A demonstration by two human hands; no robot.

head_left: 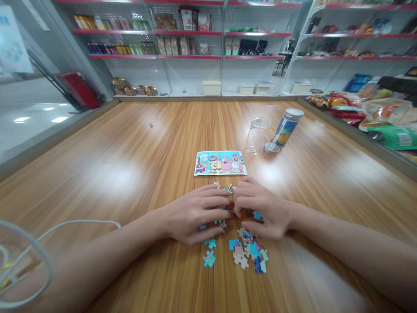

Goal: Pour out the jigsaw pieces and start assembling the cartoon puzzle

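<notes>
My left hand [193,214] and my right hand [261,208] lie side by side on the wooden table [127,177], fingertips meeting over a small heap of jigsaw pieces. The fingers of both hands curl down onto pieces that they mostly hide. Several loose puzzle pieces [248,255] lie just in front of the hands, some face down, and two blue pieces [209,252] sit apart to the left. A cartoon picture card [220,163] lies flat just beyond the hands.
A clear plastic tube [257,135] and a printed tube with a white cap [287,126] stand at the back right, a round lid [271,148] beside them. Snack packets [381,114] pile along the right edge. A white cable [23,254] loops at the lower left. Shelves line the back wall.
</notes>
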